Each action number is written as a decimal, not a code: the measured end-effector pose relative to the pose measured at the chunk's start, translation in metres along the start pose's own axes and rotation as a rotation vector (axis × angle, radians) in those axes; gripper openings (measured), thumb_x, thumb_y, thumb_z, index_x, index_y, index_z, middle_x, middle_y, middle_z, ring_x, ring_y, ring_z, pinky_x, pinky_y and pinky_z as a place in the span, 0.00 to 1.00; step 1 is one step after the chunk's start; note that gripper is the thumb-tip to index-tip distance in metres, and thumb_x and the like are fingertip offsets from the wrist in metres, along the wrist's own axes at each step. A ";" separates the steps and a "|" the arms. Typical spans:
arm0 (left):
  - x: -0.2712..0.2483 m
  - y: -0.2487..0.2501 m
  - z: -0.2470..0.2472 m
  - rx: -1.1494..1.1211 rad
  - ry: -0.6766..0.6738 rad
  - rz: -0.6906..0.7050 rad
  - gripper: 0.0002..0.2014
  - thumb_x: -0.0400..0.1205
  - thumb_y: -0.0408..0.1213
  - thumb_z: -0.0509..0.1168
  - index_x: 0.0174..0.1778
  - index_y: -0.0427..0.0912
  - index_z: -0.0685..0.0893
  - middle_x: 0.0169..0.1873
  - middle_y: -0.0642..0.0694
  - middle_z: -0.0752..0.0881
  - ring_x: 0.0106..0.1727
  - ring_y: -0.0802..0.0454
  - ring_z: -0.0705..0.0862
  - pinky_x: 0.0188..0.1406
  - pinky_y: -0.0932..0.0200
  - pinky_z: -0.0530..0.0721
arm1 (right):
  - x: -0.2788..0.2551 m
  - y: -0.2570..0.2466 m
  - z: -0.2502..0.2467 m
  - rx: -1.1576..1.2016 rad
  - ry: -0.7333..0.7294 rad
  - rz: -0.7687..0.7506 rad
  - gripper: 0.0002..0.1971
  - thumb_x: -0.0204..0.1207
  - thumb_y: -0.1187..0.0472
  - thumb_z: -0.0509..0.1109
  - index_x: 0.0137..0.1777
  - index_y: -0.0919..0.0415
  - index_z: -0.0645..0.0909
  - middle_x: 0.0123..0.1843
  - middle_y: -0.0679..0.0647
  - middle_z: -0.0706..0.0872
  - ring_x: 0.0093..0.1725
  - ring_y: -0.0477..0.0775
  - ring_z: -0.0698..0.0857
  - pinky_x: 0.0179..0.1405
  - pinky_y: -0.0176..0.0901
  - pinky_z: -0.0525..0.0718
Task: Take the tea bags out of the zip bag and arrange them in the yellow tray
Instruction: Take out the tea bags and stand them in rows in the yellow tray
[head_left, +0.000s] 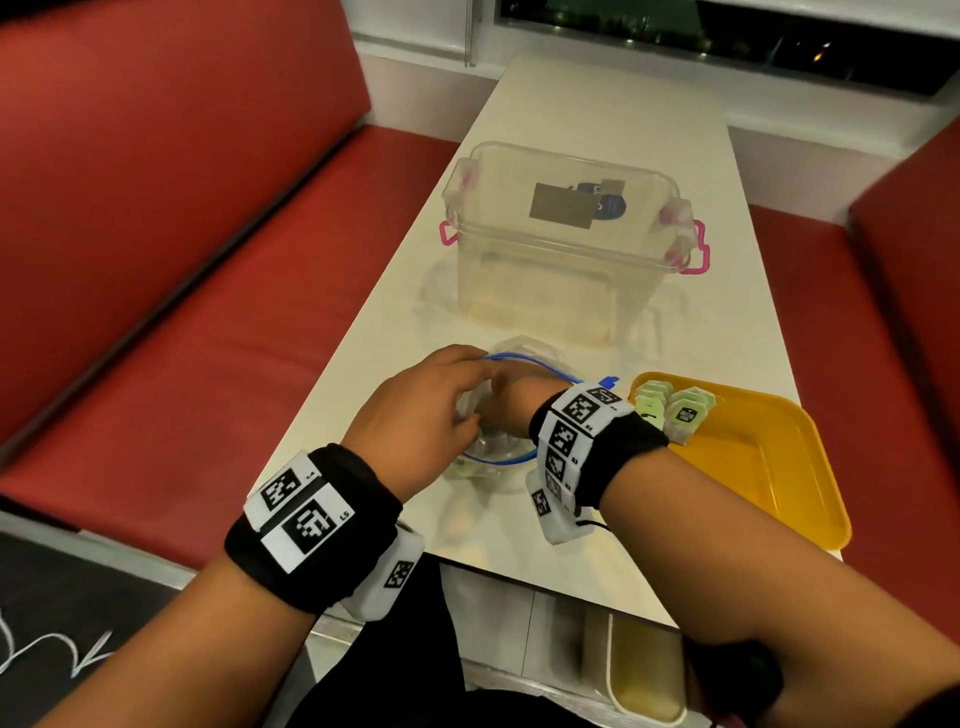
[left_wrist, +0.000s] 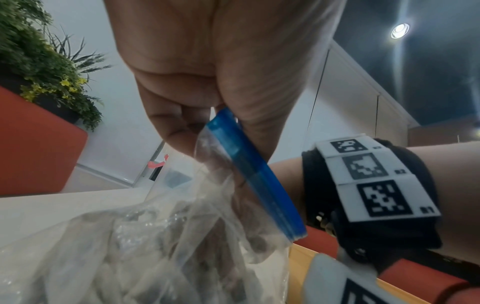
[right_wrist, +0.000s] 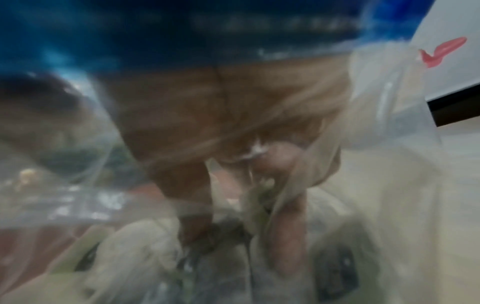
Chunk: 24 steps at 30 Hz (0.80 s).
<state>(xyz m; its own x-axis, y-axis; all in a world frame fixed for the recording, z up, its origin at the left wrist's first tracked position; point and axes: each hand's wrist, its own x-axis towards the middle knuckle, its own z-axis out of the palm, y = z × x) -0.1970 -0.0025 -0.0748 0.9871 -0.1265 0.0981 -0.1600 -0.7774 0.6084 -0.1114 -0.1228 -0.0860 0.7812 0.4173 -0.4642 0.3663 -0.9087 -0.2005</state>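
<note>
The clear zip bag (head_left: 498, 470) with a blue zip strip (left_wrist: 259, 174) lies on the white table just left of the yellow tray (head_left: 753, 467). My left hand (head_left: 415, 410) pinches the bag's mouth at the zip strip and holds it open. My right hand (head_left: 511, 397) reaches into the bag, with its fingers (right_wrist: 192, 148) down among pale tea bags (right_wrist: 145, 242). That view is blurred, so its grip is unclear. Several tea bags with green tags (head_left: 675, 410) stand together in the tray's far left corner.
A clear plastic box with pink latches (head_left: 561, 234) stands on the table behind the bag. Red bench seats (head_left: 208, 338) run along both sides of the narrow table. The table's near edge (head_left: 545, 582) is just below my wrists.
</note>
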 end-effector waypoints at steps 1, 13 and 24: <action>0.000 -0.001 0.000 0.004 0.004 0.000 0.27 0.75 0.31 0.68 0.69 0.56 0.80 0.67 0.61 0.77 0.38 0.61 0.73 0.44 0.68 0.71 | 0.000 -0.001 -0.001 -0.017 0.001 0.010 0.18 0.81 0.57 0.64 0.70 0.60 0.75 0.64 0.57 0.82 0.66 0.57 0.81 0.63 0.46 0.76; 0.001 -0.001 -0.004 0.036 0.076 -0.008 0.19 0.84 0.38 0.61 0.72 0.51 0.78 0.68 0.57 0.77 0.41 0.60 0.73 0.47 0.65 0.74 | -0.027 -0.003 -0.002 -0.158 0.284 -0.127 0.05 0.76 0.62 0.64 0.41 0.59 0.80 0.32 0.51 0.78 0.37 0.57 0.80 0.31 0.43 0.71; 0.001 0.009 -0.006 -0.042 0.099 -0.029 0.17 0.88 0.41 0.52 0.70 0.49 0.79 0.72 0.54 0.74 0.67 0.53 0.78 0.63 0.54 0.76 | -0.080 0.025 -0.023 0.372 0.484 -0.150 0.08 0.72 0.53 0.73 0.41 0.58 0.86 0.35 0.54 0.86 0.37 0.55 0.81 0.37 0.48 0.78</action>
<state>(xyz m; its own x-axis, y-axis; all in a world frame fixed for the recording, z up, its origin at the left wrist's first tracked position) -0.1977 -0.0056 -0.0643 0.9869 -0.0408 0.1560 -0.1330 -0.7533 0.6441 -0.1532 -0.1789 -0.0342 0.9074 0.4199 0.0182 0.3570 -0.7474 -0.5604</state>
